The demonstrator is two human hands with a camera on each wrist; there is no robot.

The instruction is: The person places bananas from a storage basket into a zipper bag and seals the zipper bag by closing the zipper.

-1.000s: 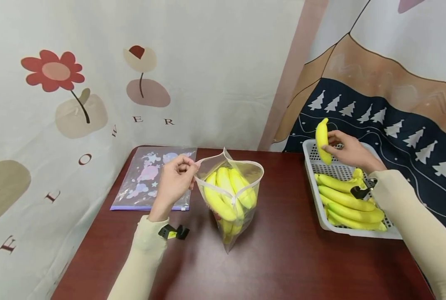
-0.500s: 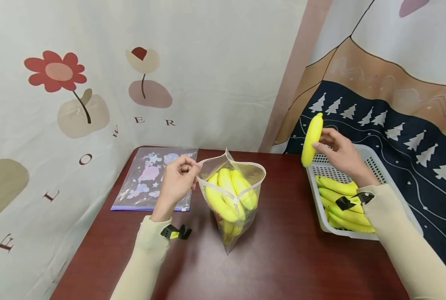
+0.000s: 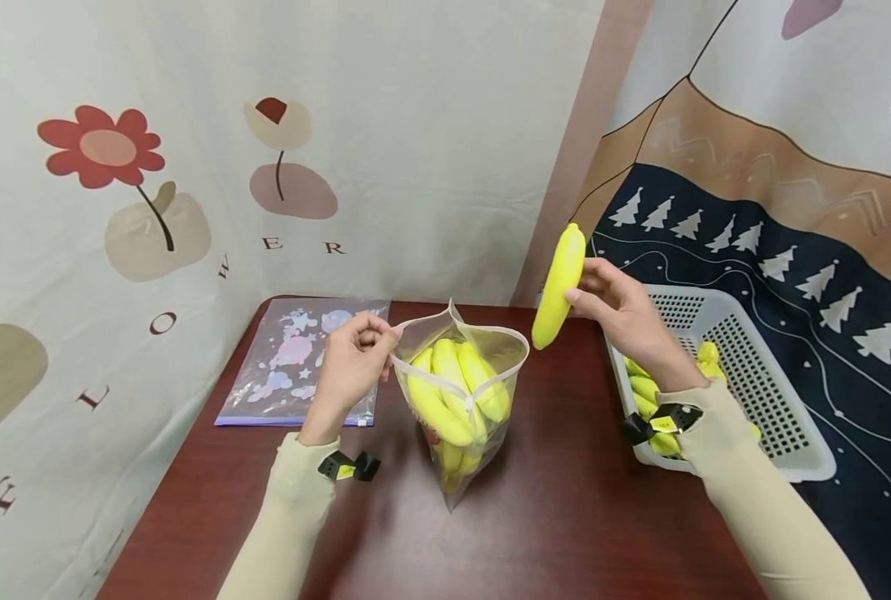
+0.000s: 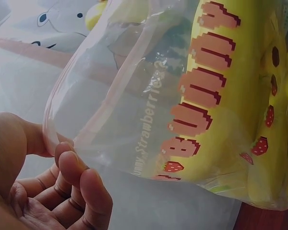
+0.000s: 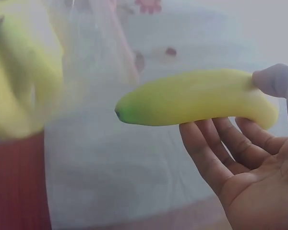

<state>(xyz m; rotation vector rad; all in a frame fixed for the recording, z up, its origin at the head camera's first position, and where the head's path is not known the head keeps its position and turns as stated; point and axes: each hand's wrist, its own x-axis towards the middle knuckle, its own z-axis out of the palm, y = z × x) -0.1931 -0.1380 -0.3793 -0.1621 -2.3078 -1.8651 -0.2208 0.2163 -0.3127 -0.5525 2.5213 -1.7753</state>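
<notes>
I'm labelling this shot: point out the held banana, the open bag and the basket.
Held banana [image 3: 562,285], head view: its middle.
Open bag [image 3: 468,402], head view: front rim.
Basket [image 3: 766,392], head view: right wall.

two hands [image 3: 353,358] [image 3: 625,312], two bags [image 3: 496,340] [image 3: 295,354], one basket [image 3: 763,383], at least seven bananas [image 3: 561,287]

FLOWER and BUDDY in print

Spaced letters [image 3: 163,323] F, L, O, W, E, R cross the white backdrop cloth [image 3: 430,158]; on the clear zip bag [image 4: 175,79], red letters [image 4: 199,88] spell BUDDY beside pale print [image 4: 151,108] reading Strawberries, its preceding word partly legible
</notes>
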